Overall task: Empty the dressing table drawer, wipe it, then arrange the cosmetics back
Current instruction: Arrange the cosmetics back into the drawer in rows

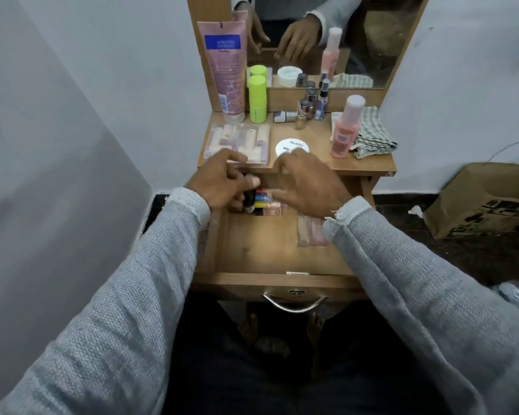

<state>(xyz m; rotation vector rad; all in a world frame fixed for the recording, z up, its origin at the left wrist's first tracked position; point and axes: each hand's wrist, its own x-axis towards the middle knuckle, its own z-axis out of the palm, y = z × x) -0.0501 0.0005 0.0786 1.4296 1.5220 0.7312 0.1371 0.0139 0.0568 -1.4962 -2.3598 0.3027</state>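
Pulled-out drawer (pixel 270 241) nearest, left hand (pixel 222 184) pinching small bottles (pixel 262 202) — right hand (pixel 309 181) spread, fingertips on them

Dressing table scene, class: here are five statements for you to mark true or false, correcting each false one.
1. The drawer is pulled open. True.
2. The checked cloth lies inside the drawer. False: it lies on the tabletop, at the right.
3. Both hands are at the back of the drawer, by the small colourful tubes. True: left hand, right hand.
4. The green-capped bottle lies on its side. False: it stands upright.
5. The pink pump bottle stands left of the white round jar. False: it stands to the right.
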